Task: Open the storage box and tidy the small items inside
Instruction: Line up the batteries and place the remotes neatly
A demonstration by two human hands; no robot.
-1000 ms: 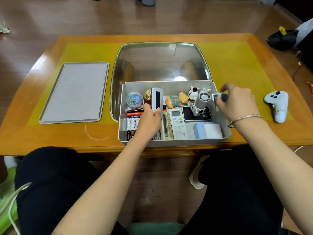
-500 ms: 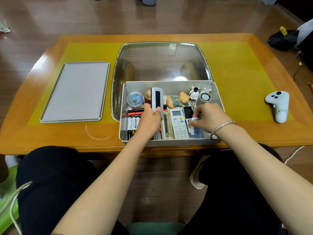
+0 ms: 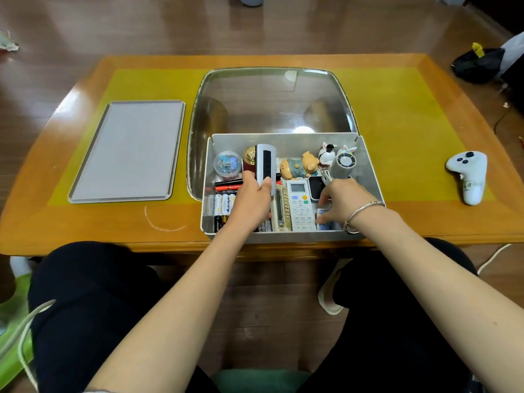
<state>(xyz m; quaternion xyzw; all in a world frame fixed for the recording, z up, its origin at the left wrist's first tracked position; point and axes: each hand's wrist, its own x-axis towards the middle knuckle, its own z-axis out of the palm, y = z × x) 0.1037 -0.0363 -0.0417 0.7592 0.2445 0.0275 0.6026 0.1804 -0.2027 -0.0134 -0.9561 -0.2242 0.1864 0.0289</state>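
Head view: lidless storage box (image 3: 283,140) (crammed), left hand (image 3: 251,201) gripping grey remote (image 3: 265,165), right hand (image 3: 347,201) pinching small blue item (image 3: 323,214).

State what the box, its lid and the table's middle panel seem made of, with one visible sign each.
Box: likely matte grey plastic; thin, evenly coloured walls.
Lid: apparently the same plastic, with a finely textured, dull face.
Panel: probably glass; it reflects a lamp and shows the floor beneath.
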